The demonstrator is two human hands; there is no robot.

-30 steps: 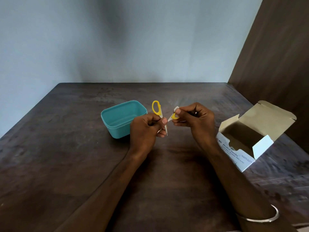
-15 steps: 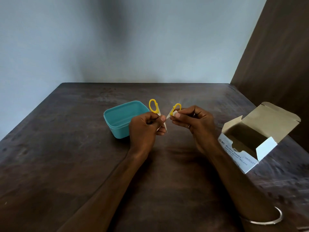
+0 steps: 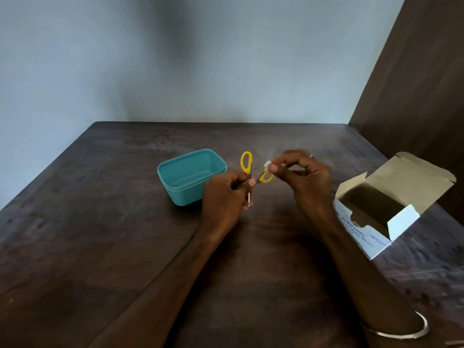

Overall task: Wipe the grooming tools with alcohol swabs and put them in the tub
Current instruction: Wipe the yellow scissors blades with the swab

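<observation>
1. Left hand [image 3: 226,194] grips the yellow-handled scissors [image 3: 247,169] mid-shaft, loops up, above the table [image 3: 100,247].
2. Right hand [image 3: 305,177] pinches a white swab [image 3: 267,164] at the right loop.
3. Teal tub [image 3: 187,182] sits just left; open swab box [image 3: 381,212] far right.

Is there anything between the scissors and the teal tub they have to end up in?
Nothing visible. The left hand grips the scissors just right of the teal tub, which is open-topped and looks empty. The right hand pinches a swab at the far handle loop, away from the tub.
</observation>
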